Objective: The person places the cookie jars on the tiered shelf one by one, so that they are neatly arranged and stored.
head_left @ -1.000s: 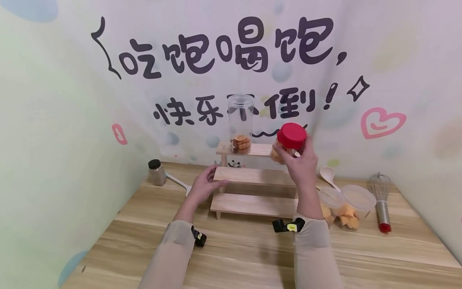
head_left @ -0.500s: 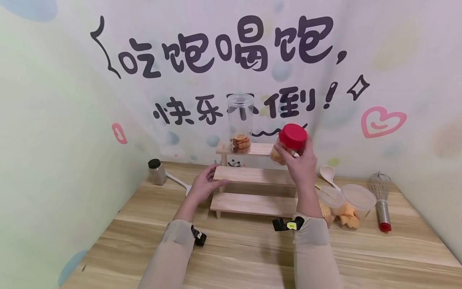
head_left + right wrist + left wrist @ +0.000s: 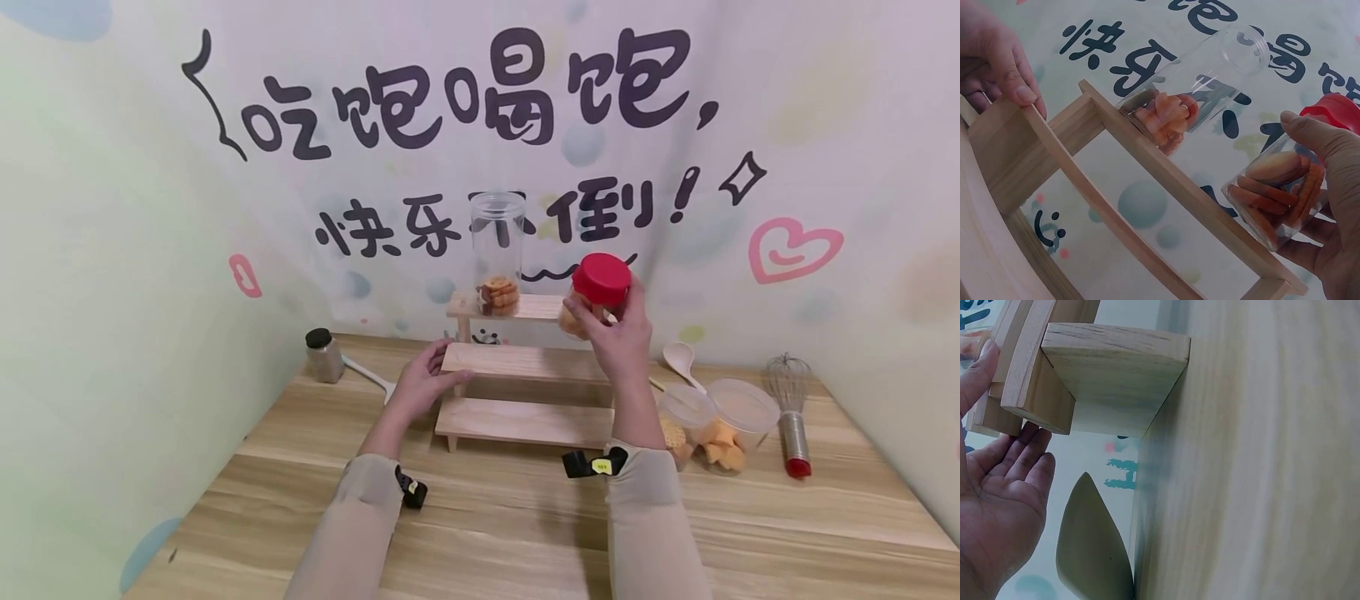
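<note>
My right hand (image 3: 627,346) grips a clear jar (image 3: 1272,197) with a red lid (image 3: 602,278) and cookies inside. In the right wrist view, the jar's base is at the right part of the stand's top shelf; whether it bears its weight there, I cannot tell. At the left end of the middle shelf, my left hand (image 3: 422,383) holds the three-tier wooden stand (image 3: 525,360), thumb at the front edge and fingers at the end. A tall clear jar (image 3: 498,250) without a lid, cookies at its bottom, stands on the top shelf's left part.
Left of the stand are a black-capped shaker (image 3: 324,357) and a white utensil (image 3: 367,374). To the right lie open clear tubs with snacks (image 3: 723,442), a white spoon (image 3: 679,360) and a whisk (image 3: 795,421). A printed cloth (image 3: 420,183) hangs behind.
The head view has shifted very slightly. Both hands, the red-lidded jar and the stand stay in nearly the same places.
</note>
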{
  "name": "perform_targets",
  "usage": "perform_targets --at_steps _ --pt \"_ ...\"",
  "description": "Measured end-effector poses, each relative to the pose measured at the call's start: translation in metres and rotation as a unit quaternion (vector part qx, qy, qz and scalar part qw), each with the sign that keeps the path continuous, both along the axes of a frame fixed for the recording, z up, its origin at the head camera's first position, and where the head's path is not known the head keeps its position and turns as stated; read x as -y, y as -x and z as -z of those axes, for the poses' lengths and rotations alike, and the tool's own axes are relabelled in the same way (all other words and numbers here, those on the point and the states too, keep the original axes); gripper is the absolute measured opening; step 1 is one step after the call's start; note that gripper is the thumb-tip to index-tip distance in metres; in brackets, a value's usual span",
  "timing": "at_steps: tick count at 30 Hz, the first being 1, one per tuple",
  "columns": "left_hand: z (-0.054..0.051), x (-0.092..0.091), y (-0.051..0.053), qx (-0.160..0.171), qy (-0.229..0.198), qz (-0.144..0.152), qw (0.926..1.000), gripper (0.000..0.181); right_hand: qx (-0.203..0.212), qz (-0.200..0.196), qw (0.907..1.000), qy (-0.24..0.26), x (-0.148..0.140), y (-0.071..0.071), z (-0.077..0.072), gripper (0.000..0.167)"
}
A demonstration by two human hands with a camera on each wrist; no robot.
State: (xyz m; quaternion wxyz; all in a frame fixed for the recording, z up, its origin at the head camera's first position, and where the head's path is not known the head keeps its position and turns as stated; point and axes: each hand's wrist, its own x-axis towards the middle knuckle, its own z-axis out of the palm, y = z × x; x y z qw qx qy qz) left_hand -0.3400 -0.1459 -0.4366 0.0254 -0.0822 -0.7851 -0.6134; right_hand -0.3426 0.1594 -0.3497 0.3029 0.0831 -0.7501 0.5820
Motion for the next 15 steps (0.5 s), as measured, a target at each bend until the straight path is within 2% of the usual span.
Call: perform_targets --at_steps 15 --pt "0.0003 -0.0006 -0.0002 0.002 0.002 -0.008 1.0000 0.086 0.014 -0.015 0.9996 -0.020 0.0074 -0.0026 0.0007 0.084"
